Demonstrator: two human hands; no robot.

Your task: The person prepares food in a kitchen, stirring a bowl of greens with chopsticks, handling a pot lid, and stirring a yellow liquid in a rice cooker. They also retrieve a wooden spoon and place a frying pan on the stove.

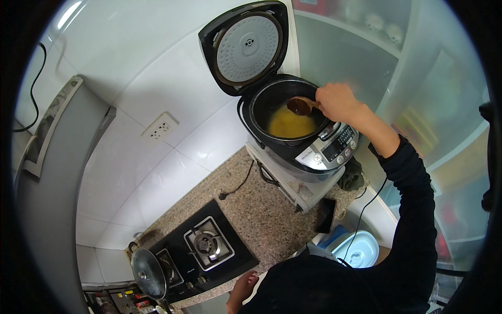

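Observation:
My right hand [339,103] grips the handle of a wooden ladle [301,106] over the front rim of a rice cooker. The ladle's dark brown bowl is inside the black inner pot [268,94], just above or touching a yellow liquid [292,123]. The cooker's lid [249,47] stands raised, with its pale dimpled inner plate facing me. A silver control panel [329,148] with a display and buttons is on the cooker's front. Low beside my body, my left hand [244,288] hangs near the counter edge, fingers loosely apart and nothing seen in it.
The cooker sits on a white appliance [304,192] on the granite counter [262,219]. A phone [326,215] lies beside it. Left are a gas hob [231,227], a lidded pan [149,273] and a loose plug [223,196]. Below right is a light-blue bin [362,247].

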